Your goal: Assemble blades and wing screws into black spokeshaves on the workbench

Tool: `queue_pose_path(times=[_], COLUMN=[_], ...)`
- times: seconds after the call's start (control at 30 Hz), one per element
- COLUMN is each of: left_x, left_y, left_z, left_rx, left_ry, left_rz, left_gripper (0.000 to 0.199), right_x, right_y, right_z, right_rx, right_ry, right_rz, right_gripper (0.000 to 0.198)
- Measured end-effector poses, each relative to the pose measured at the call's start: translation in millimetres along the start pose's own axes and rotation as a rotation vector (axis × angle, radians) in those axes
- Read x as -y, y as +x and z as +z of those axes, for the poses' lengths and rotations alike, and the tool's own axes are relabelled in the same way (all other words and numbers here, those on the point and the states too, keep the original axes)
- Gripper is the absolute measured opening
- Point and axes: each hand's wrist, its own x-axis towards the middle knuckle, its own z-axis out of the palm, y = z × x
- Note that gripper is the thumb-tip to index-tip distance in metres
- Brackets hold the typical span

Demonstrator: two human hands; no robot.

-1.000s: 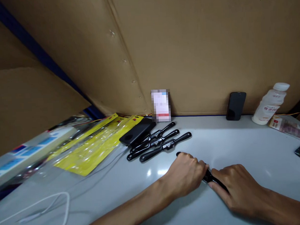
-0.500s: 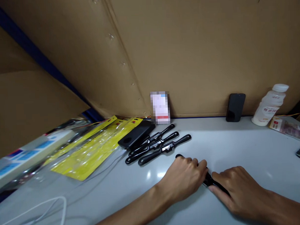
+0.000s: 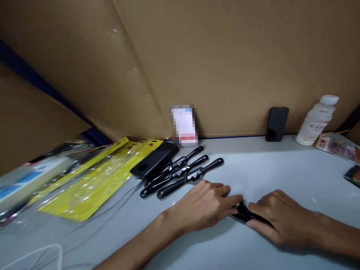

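A black spokeshave (image 3: 242,214) lies low over the table between my hands, its blade section in the middle. My right hand (image 3: 285,220) is closed around its right handle, thumb along the near side. The fingers of my left hand (image 3: 207,205) are bent and pinch the blade section from the left; they hide the left handle. Beyond my left hand, several more black spokeshaves lie side by side; the nearest spokeshave (image 3: 195,176) is close to my knuckles, touching neither hand.
Yellow blister packs (image 3: 81,197) lie at left under a black power bank (image 3: 154,159). A lit phone (image 3: 184,125) and a dark phone (image 3: 277,123) lean on the cardboard wall (image 3: 224,50). A plastic bottle (image 3: 317,120) stands at right beside a printed packet (image 3: 342,149). A white cable (image 3: 58,253) loops front left.
My left hand has shifted from a fist over the spokeshave's left handle to fingertips on its blade section. The right hand keeps its grip. The whole view has shifted slightly.
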Motion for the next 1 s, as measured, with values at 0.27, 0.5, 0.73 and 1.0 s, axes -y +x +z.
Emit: queue_pose_path(times=[0.27,0.5,0.73,1.0], left_x=[-6.9,-12.5,-16.6,-22.1], left_y=[-5.4,-8.2,-4.9,2.1], left_z=[-2.4,-5.9,-0.1,14.2], left_rx=[-0.071,0.05,0.125,0.001], left_ry=[0.184,0.18,0.038,-0.094], left_rz=[0.132,0.13,-0.044,-0.216], left_gripper=[0.012,0.007,0.019,0.026], right_x=[-27.4,-32.0,-18.7,21.8], right_y=[7.5,10.4,4.5,-6.1], right_z=[-10.8,-4.8,-5.1,10.6], right_rx=[-0.101,-0.165,-0.154,-0.038], right_ry=[-0.318,-0.32,-0.223,0.091], right_rz=[-0.151,-0.137,-0.129,0.021], right_gripper=[0.029,0.027,0.023,0.015])
